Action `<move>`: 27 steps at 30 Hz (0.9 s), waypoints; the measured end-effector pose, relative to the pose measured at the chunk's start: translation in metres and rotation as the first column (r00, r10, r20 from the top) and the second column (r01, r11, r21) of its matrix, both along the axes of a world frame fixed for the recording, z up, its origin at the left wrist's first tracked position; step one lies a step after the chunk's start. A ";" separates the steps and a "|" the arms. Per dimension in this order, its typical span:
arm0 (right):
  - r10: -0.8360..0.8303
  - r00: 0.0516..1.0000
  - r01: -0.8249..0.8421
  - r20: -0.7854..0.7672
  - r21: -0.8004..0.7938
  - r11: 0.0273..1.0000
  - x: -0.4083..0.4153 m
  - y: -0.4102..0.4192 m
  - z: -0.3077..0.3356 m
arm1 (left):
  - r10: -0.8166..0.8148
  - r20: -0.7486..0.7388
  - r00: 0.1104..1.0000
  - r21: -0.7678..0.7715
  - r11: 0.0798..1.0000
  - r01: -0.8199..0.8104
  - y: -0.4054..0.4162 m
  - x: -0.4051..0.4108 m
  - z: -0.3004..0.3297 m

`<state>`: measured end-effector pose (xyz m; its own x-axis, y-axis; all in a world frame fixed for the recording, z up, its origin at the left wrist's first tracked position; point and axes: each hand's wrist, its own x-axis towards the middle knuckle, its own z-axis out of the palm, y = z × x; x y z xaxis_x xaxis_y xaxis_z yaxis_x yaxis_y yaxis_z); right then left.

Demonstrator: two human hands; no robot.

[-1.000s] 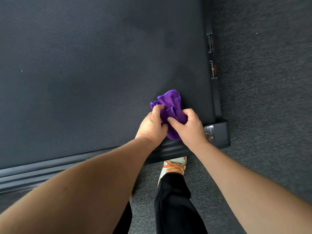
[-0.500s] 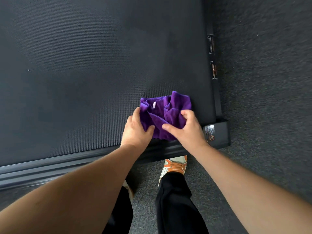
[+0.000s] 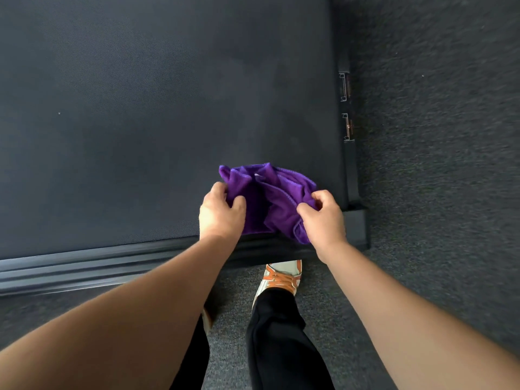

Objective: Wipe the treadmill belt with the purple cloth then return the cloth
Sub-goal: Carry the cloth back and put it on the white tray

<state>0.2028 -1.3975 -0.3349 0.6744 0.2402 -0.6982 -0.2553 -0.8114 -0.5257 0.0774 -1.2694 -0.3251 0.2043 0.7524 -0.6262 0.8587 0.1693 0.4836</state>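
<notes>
From the head view, I saw the wide, dark grey textured treadmill belt (image 3: 146, 114) filling most of the frame, with its ribbed black plastic end rail (image 3: 84, 273) running along the near edge and a narrow black side rail (image 3: 347, 122) on the right carrying two small printed labels.

The crumpled purple microfibre cloth (image 3: 267, 198) sat on the belt at its near right corner, bunched into folds, with its lower edge hanging over the end rail. A small pale tag showed near the top of the cloth.

The left hand (image 3: 221, 213) had its fingers curled over the cloth's left side, thumb pressed into the fabric, so it was closed on that edge. The right hand (image 3: 323, 218) pinched the cloth's right side between thumb and bent fingers, likewise closed on the fabric. The two hands were apart, with the cloth spread loosely between them. I could not tell whether the cloth was pressed flat to the belt or slightly lifted.

Both bare forearms reached in from the bottom of the frame. Below the end rail, a white and orange laced sneaker (image 3: 281, 277) and black trouser legs (image 3: 281, 339) stood on the speckled dark grey carpet (image 3: 436, 192) beside the treadmill.
</notes>
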 end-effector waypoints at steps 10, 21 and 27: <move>-0.144 0.896 0.279 -0.421 0.280 0.919 -0.003 -0.026 0.031 | -0.187 0.315 0.930 -0.124 0.964 0.235 -0.073 0.029 0.040; -0.150 0.806 0.410 -0.573 0.357 0.840 -0.012 -0.106 0.075 | 0.210 0.275 0.938 -0.480 0.876 -0.056 -0.112 -0.010 0.057; -0.179 0.965 0.228 -0.192 0.275 0.934 -0.027 -0.179 0.088 | 0.043 0.360 0.932 -0.347 0.933 0.091 -0.165 -0.008 0.073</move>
<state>0.1761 -1.5766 -0.2466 0.6143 0.3200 -0.7212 -0.4999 -0.5494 -0.6695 0.0694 -1.4343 -0.2523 0.4782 0.4879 -0.7303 0.6462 0.3677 0.6688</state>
